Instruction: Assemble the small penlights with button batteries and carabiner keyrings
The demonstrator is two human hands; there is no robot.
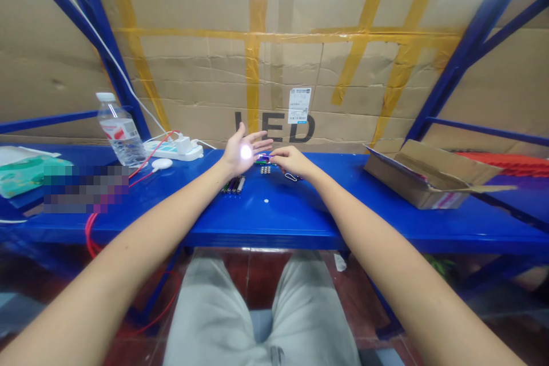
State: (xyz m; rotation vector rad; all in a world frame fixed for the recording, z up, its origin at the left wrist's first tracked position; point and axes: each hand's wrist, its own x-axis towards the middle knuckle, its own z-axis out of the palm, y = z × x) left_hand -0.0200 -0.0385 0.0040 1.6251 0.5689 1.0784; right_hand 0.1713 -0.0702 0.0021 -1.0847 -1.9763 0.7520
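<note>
My left hand (pixel 243 151) is raised over the middle of the blue table, palm turned up and fingers spread. A bright white spot of light falls on its palm. In the fingertips of my right hand (pixel 290 161) is a small purple flashlight (pixel 264 157), pointed at the left palm. Below the hands stand several small silver button cells (pixel 265 170) in rows. Several slim dark and silver tubes (pixel 234 185) lie side by side under my left wrist. A pale strap loop (pixel 292 177) shows under my right hand. A small white disc (pixel 266 201) lies nearer me.
An open cardboard box (pixel 422 180) sits at the right. On the left are a water bottle (pixel 122 131), a white power strip (pixel 171 150), a red cable (pixel 91 231) and a green packet (pixel 34 174). A large cardboard sheet (pixel 206 68) closes off the back between blue posts.
</note>
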